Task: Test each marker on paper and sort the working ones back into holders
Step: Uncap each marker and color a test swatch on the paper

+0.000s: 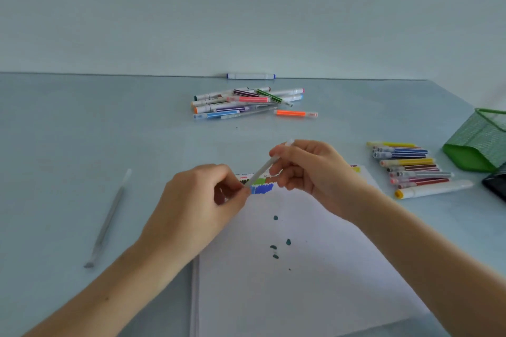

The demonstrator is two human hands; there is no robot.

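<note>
left hand [202, 194] fingers pinched, right hand [312, 169] fingers curled, forearms converging

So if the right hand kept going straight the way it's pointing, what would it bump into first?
The right hand points left, holding the pale marker. Going straight on, it would probably meet the left hand first, which pinches that marker's lower end. Depth is hard to judge from one view.

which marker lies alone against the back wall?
The white marker with blue ends, flat along the table's far edge, apart from the mixed pile in front.
</note>
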